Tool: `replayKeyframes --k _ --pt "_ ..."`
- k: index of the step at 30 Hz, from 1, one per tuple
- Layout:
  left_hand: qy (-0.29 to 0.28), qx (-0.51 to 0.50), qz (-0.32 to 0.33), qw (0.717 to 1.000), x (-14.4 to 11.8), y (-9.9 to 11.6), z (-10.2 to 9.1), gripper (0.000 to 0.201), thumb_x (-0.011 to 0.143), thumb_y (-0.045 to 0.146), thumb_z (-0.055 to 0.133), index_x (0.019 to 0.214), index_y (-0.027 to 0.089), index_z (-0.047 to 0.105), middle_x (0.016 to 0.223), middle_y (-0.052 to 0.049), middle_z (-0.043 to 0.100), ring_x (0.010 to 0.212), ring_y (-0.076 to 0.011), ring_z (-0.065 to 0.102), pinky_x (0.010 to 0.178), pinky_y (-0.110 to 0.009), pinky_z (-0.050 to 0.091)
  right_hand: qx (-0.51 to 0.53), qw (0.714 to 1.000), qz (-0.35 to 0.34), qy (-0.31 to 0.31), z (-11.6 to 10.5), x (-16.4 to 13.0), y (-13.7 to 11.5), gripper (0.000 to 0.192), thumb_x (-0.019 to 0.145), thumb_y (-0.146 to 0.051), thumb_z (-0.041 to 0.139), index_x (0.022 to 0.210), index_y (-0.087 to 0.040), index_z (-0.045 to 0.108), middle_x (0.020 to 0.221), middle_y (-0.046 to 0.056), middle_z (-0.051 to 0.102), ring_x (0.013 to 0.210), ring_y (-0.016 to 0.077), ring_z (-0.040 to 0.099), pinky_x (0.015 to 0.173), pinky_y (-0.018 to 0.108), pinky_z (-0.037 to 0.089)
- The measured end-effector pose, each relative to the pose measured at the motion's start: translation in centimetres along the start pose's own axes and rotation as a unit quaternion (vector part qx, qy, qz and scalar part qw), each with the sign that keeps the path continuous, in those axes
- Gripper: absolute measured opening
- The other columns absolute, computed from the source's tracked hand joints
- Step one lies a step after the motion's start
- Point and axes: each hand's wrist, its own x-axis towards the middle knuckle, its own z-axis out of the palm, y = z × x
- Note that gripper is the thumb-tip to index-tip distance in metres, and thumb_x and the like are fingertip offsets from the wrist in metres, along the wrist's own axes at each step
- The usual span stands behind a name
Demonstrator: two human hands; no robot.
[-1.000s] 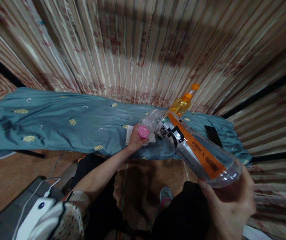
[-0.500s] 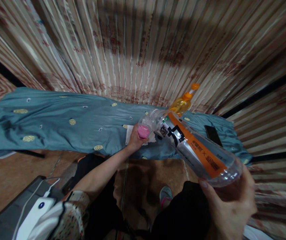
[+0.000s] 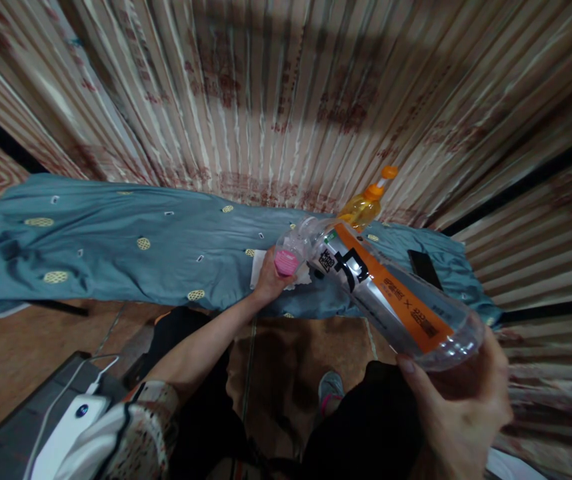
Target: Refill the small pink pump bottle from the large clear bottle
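My right hand point(image 3: 461, 393) is closed around the base of a large clear plastic bottle point(image 3: 386, 293) with an orange and silver label. The bottle is tilted, its neck end pointing up and left in the view. My left hand point(image 3: 271, 280) grips a small clear container point(image 3: 287, 261) with a pink label. The bottle's neck end meets or overlaps the small container's top; whether they touch I cannot tell. No liquid stream can be made out. A white tissue point(image 3: 258, 268) lies on the cloth beneath my left hand, partly hidden by it.
A teal patterned cloth point(image 3: 96, 233) covers the long narrow table. An orange pump bottle point(image 3: 363, 208) stands at its back edge, and a dark phone-like slab point(image 3: 425, 268) lies to the right. Pleated curtains point(image 3: 266, 100) hang behind. A white power bank point(image 3: 73, 427) with a cable is at lower left.
Almost nothing differs. Both hands hold the same bottle and container in nearly the same pose, and the view has shifted very slightly.
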Motion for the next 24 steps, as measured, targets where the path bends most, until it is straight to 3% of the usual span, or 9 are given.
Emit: replayKeyframes --k 6,24 --pt "0.002 0.007 -0.010 1.000 0.09 0.14 0.02 0.094 0.053 0.015 0.097 0.136 0.020 0.054 0.133 -0.012 0.063 0.132 -0.0349 0.062 0.123 -0.055 0.046 -0.008 1.000 -0.013 -0.007 -0.04 0.05 0.02 0.108 0.062 -0.048 0.102 0.156 -0.022 0.056 0.138 0.014 0.067 0.122 0.0363 0.069 0.108 0.058 0.054" --pt "0.009 0.011 0.007 1.000 0.02 -0.07 0.02 0.089 0.055 0.018 0.095 0.134 0.025 0.054 0.133 -0.010 0.064 0.131 -0.0339 0.062 0.123 -0.056 0.046 0.000 1.000 -0.012 -0.007 -0.06 0.04 -0.02 0.105 0.063 -0.047 0.102 0.154 -0.023 0.057 0.138 0.013 0.068 0.126 0.0360 0.068 0.113 0.061 0.052"
